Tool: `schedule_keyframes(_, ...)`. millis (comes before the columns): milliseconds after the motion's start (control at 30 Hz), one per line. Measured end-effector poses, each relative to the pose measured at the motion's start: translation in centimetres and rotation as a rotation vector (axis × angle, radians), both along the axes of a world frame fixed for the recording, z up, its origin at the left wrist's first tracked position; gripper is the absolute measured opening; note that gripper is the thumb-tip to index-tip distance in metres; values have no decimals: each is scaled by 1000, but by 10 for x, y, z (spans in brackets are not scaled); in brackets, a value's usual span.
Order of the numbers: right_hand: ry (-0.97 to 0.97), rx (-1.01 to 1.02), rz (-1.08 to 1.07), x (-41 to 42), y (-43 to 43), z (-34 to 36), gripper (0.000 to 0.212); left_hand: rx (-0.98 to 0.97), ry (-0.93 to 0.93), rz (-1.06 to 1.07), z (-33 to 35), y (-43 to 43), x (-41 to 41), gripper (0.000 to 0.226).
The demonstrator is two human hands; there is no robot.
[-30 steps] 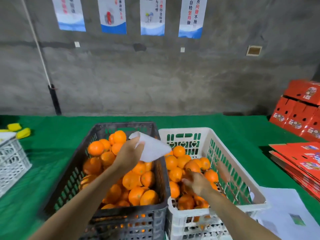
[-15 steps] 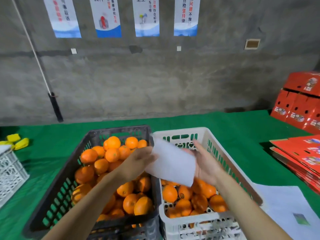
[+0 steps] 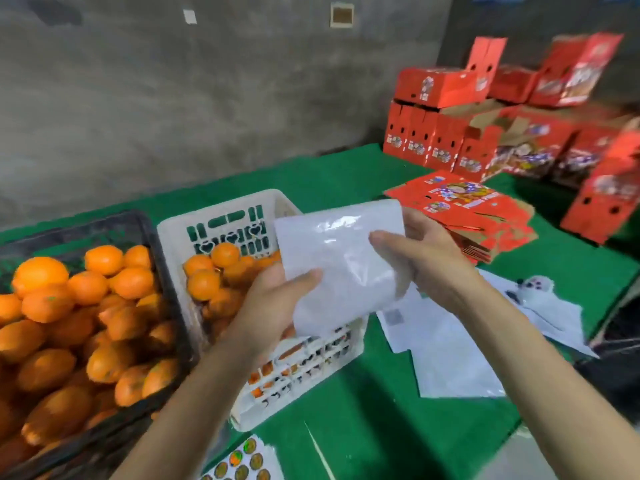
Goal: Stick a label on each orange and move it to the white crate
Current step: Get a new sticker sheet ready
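Both hands have come together on the white sheet since a second ago, when the right hand was down among the fruit in the white crate; the view has also swung right, so the red cartons now fill the upper right of the frame. My left hand (image 3: 273, 306) pinches the lower left edge of the white sheet (image 3: 341, 261), thumb on top, and my right hand (image 3: 420, 261) grasps its right side, fingers curled over the front. Neither grip carries an orange.

That sheet looks blank from here (spent backing, I judge, though glare hides detail). It hangs above the right part of the white crate (image 3: 221, 216), which already holds labelled-or-not oranges (image 3: 204, 284); I cannot make out stickers on them. The black crate (image 3: 166, 271) at left is heaped with unprocessed oranges (image 3: 40, 273).

Risks as I see them: the limp sheet could drop into the white crate and bury fruit, or join the loose papers (image 3: 450, 348) at right and get mixed up with usable stock. The sticker sheet (image 3: 242, 462) at the bottom edge lies just beside my left forearm on the green worktop (image 3: 381, 427); a careless sweep could knock it off.
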State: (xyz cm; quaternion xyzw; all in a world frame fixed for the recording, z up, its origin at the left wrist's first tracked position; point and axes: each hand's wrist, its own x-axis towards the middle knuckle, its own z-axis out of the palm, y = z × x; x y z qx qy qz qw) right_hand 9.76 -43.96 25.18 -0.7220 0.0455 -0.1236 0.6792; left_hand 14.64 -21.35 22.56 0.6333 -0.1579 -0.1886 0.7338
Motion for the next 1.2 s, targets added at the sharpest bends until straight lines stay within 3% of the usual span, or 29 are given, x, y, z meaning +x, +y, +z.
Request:
schedule_keyframes(100, 333, -190, 87, -48, -42, -14, 47, -8, 75, -114, -19, -38, -19, 20)
schedule_keyframes(200, 313, -282, -128, -82, -61, -36, 18, 93, 127, -186, -53, -74, -34, 20)
schedule_keyframes(400, 445, -311, -213, -106, -94, -118, 26, 249, 320, -154, -140, -125, -45, 23)
schedule_keyframes(500, 534, -275, -347, -103, -104, -170, 22, 367, 317, -89, -187, -143, -42, 29)
schedule_keyframes(667, 630, -284, -458, -101, -116, -229, 30, 608, 56, -144, -227, -166, -34, 50)
schedule_keyframes(767, 693, -442, -425, -97, -121, -251, 78, 676, -18, -190, -246, -176, -35, 66)
schedule_keyframes(867, 722, -780, -508, -95, -123, -271, 93, 991, -415, -181, -262, -184, -36, 63)
schedule_keyframes(933, 725, -1066, -587, -95, -122, -277, 85, 1146, -632, -145, -262, -188, -35, 65)
schedule_keyframes(1067, 618, -1306, -496, -96, -116, -276, 51, 1247, -907, -94, -252, -194, -37, 74)
schedule_keyframes(1133, 572, -1404, -404, -94, -110, -270, 41, 1298, -894, -96, -250, -192, -37, 77)
schedule_keyframes(1200, 499, -1473, -361, -88, -99, -261, 29, 1364, -904, -118, -245, -188, -35, 61)
